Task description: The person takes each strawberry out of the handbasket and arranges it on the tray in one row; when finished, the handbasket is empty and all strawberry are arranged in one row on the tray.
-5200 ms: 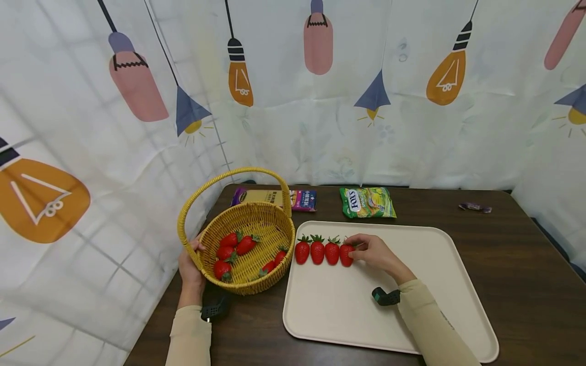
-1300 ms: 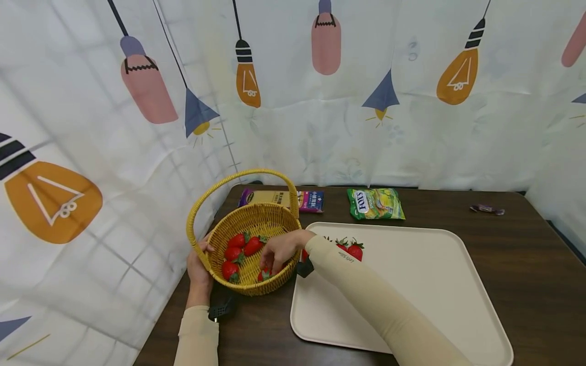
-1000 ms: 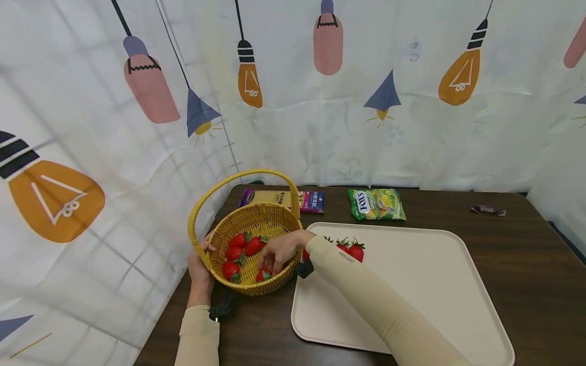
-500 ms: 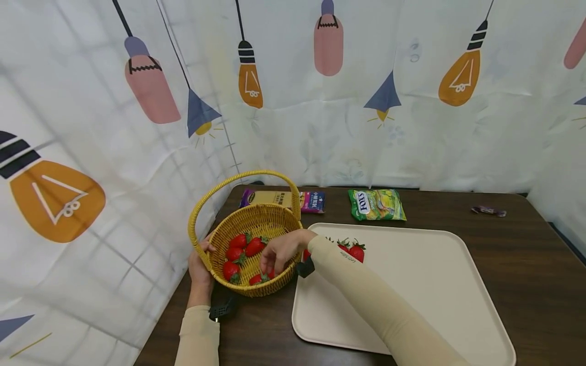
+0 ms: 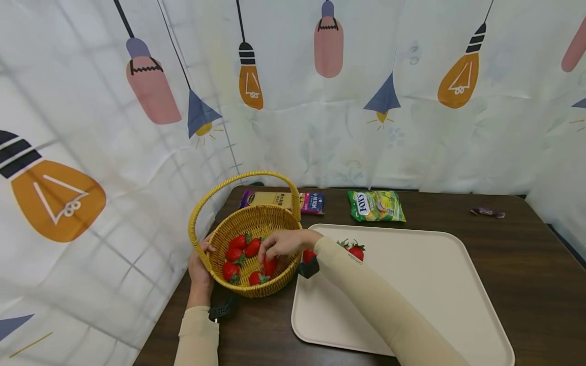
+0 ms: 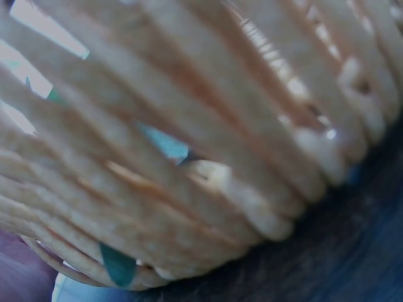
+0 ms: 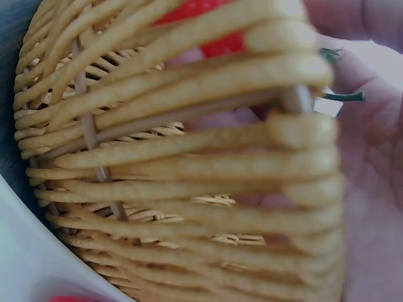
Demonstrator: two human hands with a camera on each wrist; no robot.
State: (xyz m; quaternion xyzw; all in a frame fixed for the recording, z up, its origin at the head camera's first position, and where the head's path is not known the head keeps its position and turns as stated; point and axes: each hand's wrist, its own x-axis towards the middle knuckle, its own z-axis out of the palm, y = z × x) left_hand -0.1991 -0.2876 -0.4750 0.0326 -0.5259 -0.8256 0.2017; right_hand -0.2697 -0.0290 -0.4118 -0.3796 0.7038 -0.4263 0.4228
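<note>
My left hand (image 5: 200, 267) holds the left side of a yellow wicker basket (image 5: 247, 218), by the foot of its arched handle. Over the basket's right part, my right hand (image 5: 286, 242) pinches a strawberry (image 5: 270, 265) between thumb and fingers. In the right wrist view, that strawberry's red body (image 7: 223, 44) shows through the weave beside the right hand (image 7: 374, 163). Several more strawberries (image 5: 235, 254) lie on the basket's floor, one (image 5: 256, 278) near the front. The left wrist view holds mostly blurred weave (image 6: 189, 113); no left fingers can be made out.
A cream tray (image 5: 389, 305) lies right of the basket. Strawberries (image 5: 356, 252) stand in a row along its far left, partly hidden by the right forearm. Behind are a purple snack packet (image 5: 313, 202), a green candy bag (image 5: 377, 206) and a small wrapped candy (image 5: 488, 212).
My right hand has gone from the strawberry row on the tray to inside the basket. In the last half second it has risen slightly with a strawberry. The left hand keeps its hold.
</note>
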